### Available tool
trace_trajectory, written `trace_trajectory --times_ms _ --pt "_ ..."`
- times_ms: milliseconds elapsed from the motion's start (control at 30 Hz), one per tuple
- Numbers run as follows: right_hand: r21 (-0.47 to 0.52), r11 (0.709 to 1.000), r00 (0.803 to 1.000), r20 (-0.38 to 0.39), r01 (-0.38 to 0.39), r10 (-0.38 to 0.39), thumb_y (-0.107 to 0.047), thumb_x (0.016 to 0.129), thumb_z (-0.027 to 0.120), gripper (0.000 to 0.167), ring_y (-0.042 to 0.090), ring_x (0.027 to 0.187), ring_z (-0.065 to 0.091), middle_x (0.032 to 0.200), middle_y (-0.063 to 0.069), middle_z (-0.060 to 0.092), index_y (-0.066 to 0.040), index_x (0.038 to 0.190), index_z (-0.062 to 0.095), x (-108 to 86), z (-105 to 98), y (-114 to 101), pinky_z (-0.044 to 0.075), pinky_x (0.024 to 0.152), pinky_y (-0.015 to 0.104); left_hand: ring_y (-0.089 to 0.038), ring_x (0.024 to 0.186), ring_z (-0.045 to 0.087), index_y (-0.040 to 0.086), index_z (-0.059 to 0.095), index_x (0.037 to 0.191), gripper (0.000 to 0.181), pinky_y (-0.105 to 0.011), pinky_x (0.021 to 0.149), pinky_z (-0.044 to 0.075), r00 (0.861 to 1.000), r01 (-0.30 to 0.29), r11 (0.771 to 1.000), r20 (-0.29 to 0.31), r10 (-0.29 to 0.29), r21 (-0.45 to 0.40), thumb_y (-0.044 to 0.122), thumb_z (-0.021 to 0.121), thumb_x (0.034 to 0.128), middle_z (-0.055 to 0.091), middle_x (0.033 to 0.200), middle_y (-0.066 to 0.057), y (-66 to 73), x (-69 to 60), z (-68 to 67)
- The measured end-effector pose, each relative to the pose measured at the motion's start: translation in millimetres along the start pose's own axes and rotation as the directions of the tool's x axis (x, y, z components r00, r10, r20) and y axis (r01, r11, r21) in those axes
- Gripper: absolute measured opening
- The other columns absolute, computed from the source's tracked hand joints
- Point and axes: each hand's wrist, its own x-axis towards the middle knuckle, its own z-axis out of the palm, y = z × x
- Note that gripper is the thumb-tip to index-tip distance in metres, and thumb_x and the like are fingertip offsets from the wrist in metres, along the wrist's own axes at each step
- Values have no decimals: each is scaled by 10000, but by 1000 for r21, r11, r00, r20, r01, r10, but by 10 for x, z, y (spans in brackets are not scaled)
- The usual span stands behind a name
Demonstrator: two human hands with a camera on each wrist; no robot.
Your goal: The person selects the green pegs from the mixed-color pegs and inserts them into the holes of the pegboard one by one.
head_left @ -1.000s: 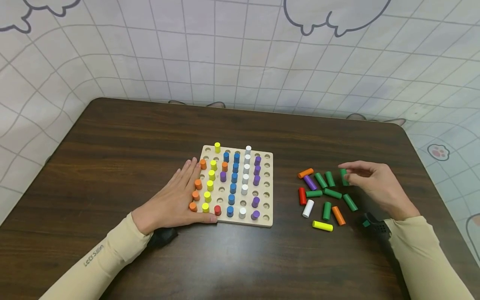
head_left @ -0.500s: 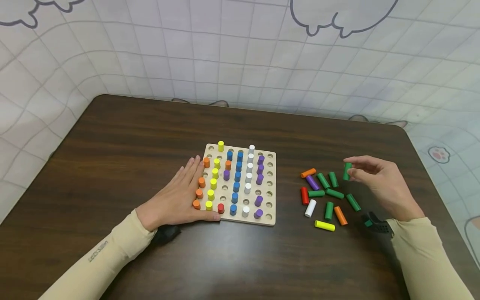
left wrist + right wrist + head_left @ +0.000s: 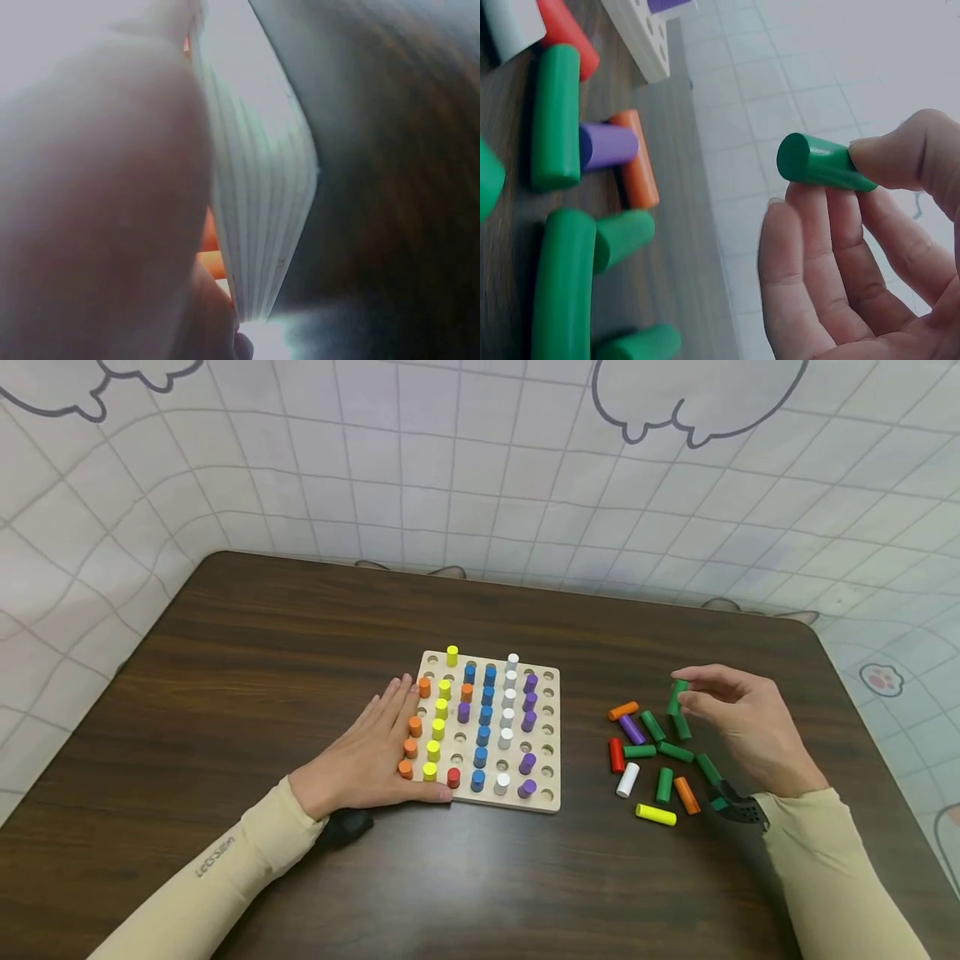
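Observation:
A wooden pegboard (image 3: 543,793) lies on the dark table, with orange, yellow, red, blue, white and purple pegs standing in its holes; several holes in the right-hand column hold no peg. Along its left and near edges my left hand (image 3: 371,760) rests, fingers straight and thumb by the red peg (image 3: 453,777). In the left wrist view the layered edge of the board (image 3: 262,180) shows beside the blurred hand. My right hand (image 3: 746,722) pinches a green peg (image 3: 821,161) between thumb and fingers, lifted above the loose pegs.
Right of the board lie loose pegs: several green ones (image 3: 664,785), a purple one (image 3: 632,729), a red one (image 3: 617,755), a white one (image 3: 627,779), a yellow one (image 3: 656,814) and two orange ones (image 3: 686,795). A grid-patterned cloth (image 3: 480,485) hangs behind the table.
My right hand has lifted the green peg off the table and moved it slightly left, tilting it. My left hand stays at the board; the whole view has shifted a little.

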Motion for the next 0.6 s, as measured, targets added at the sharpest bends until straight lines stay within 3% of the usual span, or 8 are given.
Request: trace_trajectory --times_ms 367,600 --pt "64 996 998 -12 60 -60 -207 1027 650 306 137 943 714 1055 -105 705 -91 1309 664 72 146 -212 600 866 168 -352 1652 4 63 -5 1667 1375 -579 1337 104 1000 5 1000 8 -5 -4 795 706 745 -58 1771 -122 -5 2 14" --pt "194 976 996 -15 94 -93 -180 999 693 306 121 936 698 1042 -53 700 -59 1279 678 107 230 -359 610 849 186 -350 1653 -8 67 -24 1666 1378 -576 1339 96 1000 7 1000 13 -7 5 798 699 748 -79 1770 -120 2 10 6"
